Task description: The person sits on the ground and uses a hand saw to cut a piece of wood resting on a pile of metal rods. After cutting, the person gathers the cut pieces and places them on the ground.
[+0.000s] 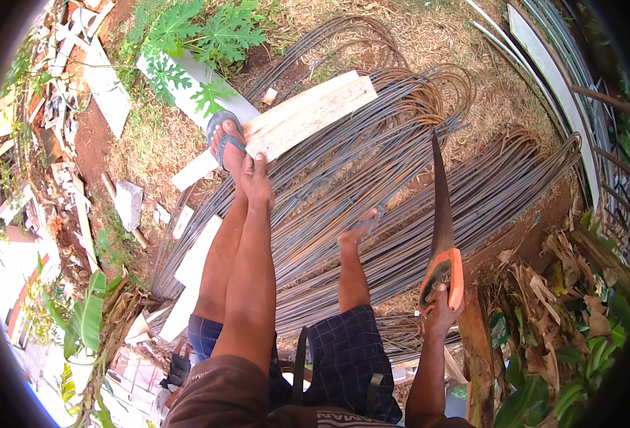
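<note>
In my right hand (pixel 443 312) is a handsaw (pixel 444 235) with an orange handle; my fingers are closed round its grip. Its dark blade points away from me, to the right of the board and apart from it. My left hand (pixel 257 187) grips the near edge of a pale wooden board (pixel 311 118), fingers partly hidden. The board lies slantwise over bundles of steel rods. Beside that hand, my left foot in a flip-flop (pixel 227 139) presses on the board. My right foot (pixel 357 232) stands on the rods.
Long bent steel rods (pixel 415 214) cover the ground beneath and around me. A white panel (pixel 193 85) lies under papaya leaves (pixel 211 32) at the far left. Dry banana leaves and a trunk (pixel 477 357) stand at the near right. Scrap boards (pixel 106 89) litter the left side.
</note>
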Action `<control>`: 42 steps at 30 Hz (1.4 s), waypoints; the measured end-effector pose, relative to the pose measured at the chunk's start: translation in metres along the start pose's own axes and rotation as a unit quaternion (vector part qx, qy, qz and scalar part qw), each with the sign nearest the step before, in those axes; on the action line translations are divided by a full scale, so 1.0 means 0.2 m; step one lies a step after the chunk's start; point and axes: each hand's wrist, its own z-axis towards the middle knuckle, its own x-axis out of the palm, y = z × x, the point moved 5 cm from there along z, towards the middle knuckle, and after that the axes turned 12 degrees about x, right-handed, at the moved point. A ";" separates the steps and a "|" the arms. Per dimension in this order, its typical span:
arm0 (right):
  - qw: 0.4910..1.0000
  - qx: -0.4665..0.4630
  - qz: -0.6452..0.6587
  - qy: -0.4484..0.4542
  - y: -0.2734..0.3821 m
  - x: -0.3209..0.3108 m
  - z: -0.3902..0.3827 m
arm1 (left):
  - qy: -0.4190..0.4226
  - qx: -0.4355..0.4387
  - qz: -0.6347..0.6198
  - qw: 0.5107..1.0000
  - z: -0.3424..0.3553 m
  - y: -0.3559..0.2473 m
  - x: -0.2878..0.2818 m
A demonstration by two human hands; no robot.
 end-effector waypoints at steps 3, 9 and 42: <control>1.000 -0.002 0.011 0.007 0.05 0.01 -0.02 | 0.006 0.041 0.054 0.998 0.11 -0.05 0.00; 0.999 -0.033 0.003 0.032 0.02 0.03 0.00 | -0.032 0.290 0.492 0.820 0.22 -0.10 -0.01; 0.889 -0.364 -0.221 0.169 0.38 0.36 -0.53 | 0.341 0.283 0.691 0.571 0.39 -0.39 0.32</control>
